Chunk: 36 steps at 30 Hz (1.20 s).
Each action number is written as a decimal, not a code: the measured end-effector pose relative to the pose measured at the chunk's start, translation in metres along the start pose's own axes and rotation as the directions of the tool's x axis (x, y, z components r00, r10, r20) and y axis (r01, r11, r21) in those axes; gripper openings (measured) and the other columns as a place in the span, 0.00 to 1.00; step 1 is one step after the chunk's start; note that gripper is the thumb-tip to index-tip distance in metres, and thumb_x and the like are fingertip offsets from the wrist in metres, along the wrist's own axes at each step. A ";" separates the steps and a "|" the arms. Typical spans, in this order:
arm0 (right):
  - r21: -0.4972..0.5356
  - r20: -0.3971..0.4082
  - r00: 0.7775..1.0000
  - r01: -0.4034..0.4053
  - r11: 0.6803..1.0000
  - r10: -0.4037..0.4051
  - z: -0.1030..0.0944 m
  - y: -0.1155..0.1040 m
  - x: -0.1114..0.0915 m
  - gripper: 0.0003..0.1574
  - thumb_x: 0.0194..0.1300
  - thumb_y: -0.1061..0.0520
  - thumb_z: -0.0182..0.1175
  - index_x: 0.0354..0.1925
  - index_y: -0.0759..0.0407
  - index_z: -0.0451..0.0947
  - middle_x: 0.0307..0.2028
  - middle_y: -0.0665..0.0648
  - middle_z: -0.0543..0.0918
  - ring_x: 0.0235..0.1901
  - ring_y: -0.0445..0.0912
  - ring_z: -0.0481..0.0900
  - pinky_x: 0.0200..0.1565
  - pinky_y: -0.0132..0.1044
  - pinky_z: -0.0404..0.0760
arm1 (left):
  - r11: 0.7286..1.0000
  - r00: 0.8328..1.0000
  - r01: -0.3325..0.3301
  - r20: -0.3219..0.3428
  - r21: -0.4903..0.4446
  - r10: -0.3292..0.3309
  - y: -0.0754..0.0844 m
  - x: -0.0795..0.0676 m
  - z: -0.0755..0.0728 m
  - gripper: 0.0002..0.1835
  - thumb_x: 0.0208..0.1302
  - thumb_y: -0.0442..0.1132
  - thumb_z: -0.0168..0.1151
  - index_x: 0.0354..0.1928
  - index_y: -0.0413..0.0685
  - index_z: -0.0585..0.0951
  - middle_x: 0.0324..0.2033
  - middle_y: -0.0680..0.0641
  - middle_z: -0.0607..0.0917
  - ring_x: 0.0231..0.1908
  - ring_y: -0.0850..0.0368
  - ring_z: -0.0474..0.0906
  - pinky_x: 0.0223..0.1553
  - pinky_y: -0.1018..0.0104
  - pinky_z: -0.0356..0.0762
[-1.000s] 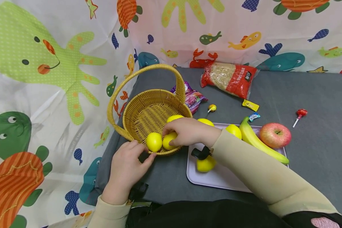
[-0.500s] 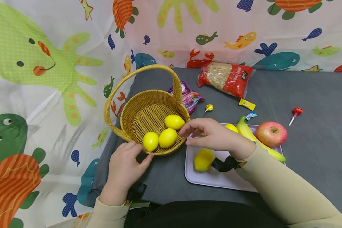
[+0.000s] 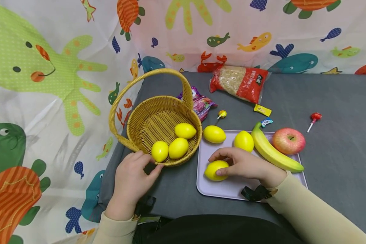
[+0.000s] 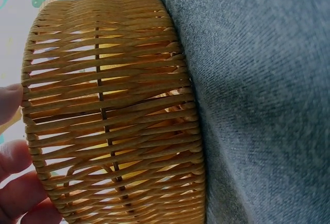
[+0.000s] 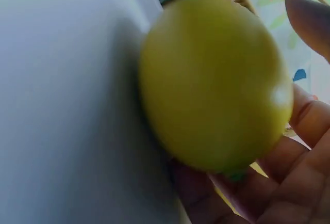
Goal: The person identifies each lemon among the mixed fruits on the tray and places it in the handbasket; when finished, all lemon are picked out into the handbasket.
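My left hand holds the near rim of a round wicker basket, thumb and fingertips at its edge. In the left wrist view the basket's woven side fills much of the picture, with fingers at its rim. Three lemons lie inside, toward the near right. Over the lilac tray, my right hand has its fingers curled round a lemon near the left edge. Up close in the right wrist view, this lemon sits low beside the tray surface.
Two more lemons, a banana and an apple are on the tray. Behind lie a purple packet, a red-and-clear bag, small candies and two lollipops. A printed curtain borders the left and back.
My right hand has moved from the lemons in the basket, back right and down to the lemon on the tray. My left hand stays at the basket rim.
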State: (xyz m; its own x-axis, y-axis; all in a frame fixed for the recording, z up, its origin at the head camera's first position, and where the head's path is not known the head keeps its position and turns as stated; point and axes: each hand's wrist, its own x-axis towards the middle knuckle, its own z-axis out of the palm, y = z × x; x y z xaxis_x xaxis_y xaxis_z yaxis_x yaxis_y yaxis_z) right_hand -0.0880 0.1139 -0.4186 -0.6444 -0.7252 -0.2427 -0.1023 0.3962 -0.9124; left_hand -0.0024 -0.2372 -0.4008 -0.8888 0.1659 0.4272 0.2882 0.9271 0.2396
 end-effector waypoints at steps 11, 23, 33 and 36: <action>-0.044 -0.023 1.000 0.010 0.999 -0.011 0.013 0.008 -0.009 0.28 0.60 0.47 0.73 0.57 0.42 0.77 0.51 0.46 0.83 0.48 0.49 0.77 0.51 0.40 0.76 | 1.000 1.000 -0.009 -0.011 0.006 0.009 0.000 0.002 -0.001 0.12 0.54 0.50 0.77 0.28 0.56 0.82 0.24 0.56 0.76 0.27 0.55 0.70 0.29 0.62 0.71; 0.246 -0.004 0.998 0.054 0.968 -0.055 -0.009 -0.020 0.000 0.26 0.66 0.56 0.68 0.60 0.56 0.76 0.53 0.60 0.81 0.52 0.58 0.75 0.51 0.43 0.80 | 1.000 1.000 -0.004 -0.001 0.006 0.004 0.000 0.001 -0.001 0.12 0.54 0.51 0.77 0.29 0.56 0.82 0.24 0.56 0.75 0.27 0.57 0.69 0.29 0.62 0.70; 0.293 -0.048 0.994 0.111 0.949 -0.102 -0.028 -0.072 0.053 0.29 0.64 0.57 0.69 0.62 0.57 0.76 0.57 0.59 0.80 0.55 0.57 0.75 0.54 0.45 0.80 | 1.000 1.000 -0.010 -0.004 0.005 0.010 0.000 0.001 -0.003 0.13 0.54 0.51 0.77 0.29 0.56 0.82 0.24 0.56 0.76 0.27 0.57 0.69 0.29 0.62 0.71; 0.241 -0.017 0.990 0.140 0.960 -0.140 -0.031 -0.079 0.070 0.27 0.63 0.59 0.68 0.61 0.58 0.76 0.57 0.59 0.80 0.54 0.56 0.76 0.54 0.44 0.80 | 1.000 1.000 -0.002 0.006 0.001 0.002 0.001 0.001 -0.003 0.13 0.54 0.52 0.77 0.29 0.56 0.82 0.24 0.56 0.76 0.27 0.57 0.69 0.29 0.62 0.71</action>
State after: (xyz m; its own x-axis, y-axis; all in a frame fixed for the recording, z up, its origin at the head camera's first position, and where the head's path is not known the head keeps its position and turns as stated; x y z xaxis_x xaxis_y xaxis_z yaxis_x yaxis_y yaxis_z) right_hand -0.1490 0.0493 -0.3532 -0.6365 -0.7638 -0.1072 -0.0052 0.1432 -0.9897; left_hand -0.0019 -0.2371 -0.3977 -0.8903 0.1697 0.4226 0.2896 0.9272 0.2377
